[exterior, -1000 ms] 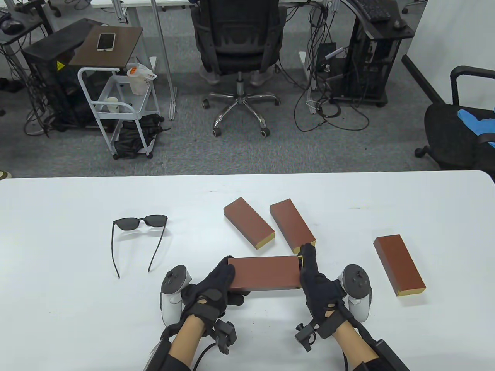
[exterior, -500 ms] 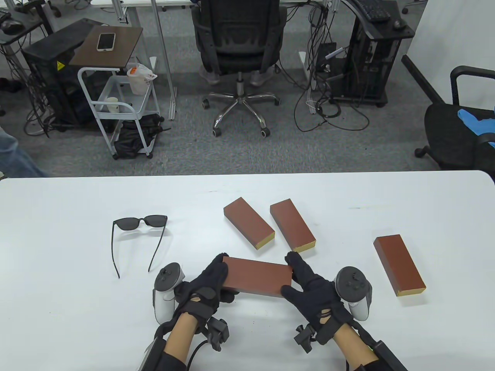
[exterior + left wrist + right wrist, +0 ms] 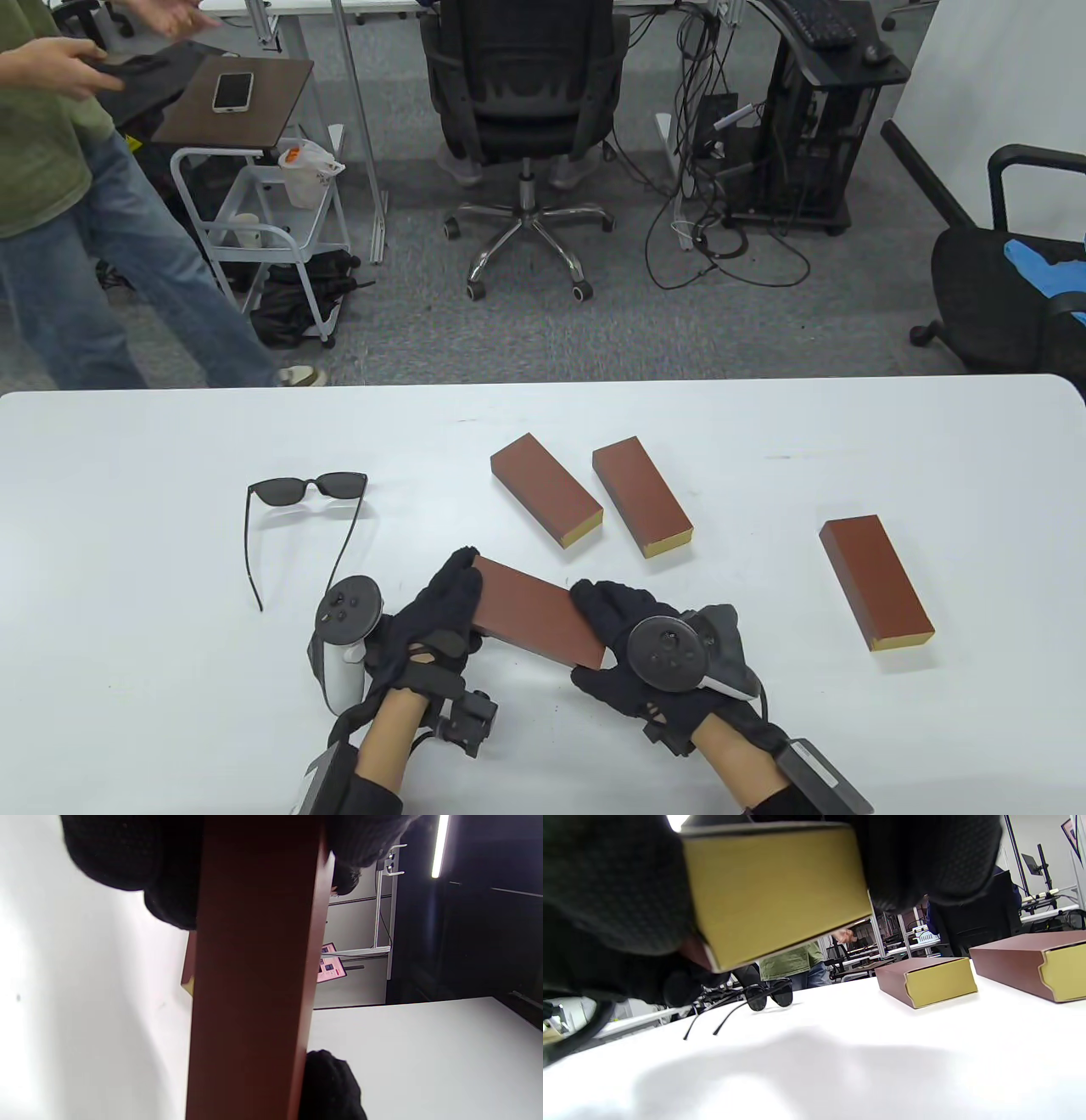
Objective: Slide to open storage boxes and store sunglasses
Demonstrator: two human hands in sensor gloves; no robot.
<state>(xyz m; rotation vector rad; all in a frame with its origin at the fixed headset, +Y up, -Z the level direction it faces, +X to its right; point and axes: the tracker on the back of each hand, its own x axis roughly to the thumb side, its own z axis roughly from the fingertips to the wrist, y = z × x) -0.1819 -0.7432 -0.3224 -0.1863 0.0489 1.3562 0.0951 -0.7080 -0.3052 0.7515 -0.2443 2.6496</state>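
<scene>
A brown storage box (image 3: 530, 609) with a yellow end is held off the table between both hands. My left hand (image 3: 441, 615) grips its left end. My right hand (image 3: 632, 649) grips its right end. In the right wrist view the box's yellow end (image 3: 774, 887) sits between my gloved fingers (image 3: 611, 887). In the left wrist view the box's brown side (image 3: 254, 967) fills the middle. Black sunglasses (image 3: 305, 526) lie unfolded on the white table (image 3: 170, 722) to the left, also in the right wrist view (image 3: 759, 997).
Three more brown boxes lie on the table: two side by side behind the hands (image 3: 547, 488) (image 3: 642, 497) and one at the right (image 3: 876, 581). A person in a green shirt (image 3: 51, 144) walks past beyond the far left edge.
Both hands have moved left with the box and turned it, its right end now nearer me. My right hand has rolled over the box's end. A person has walked in at the far left.
</scene>
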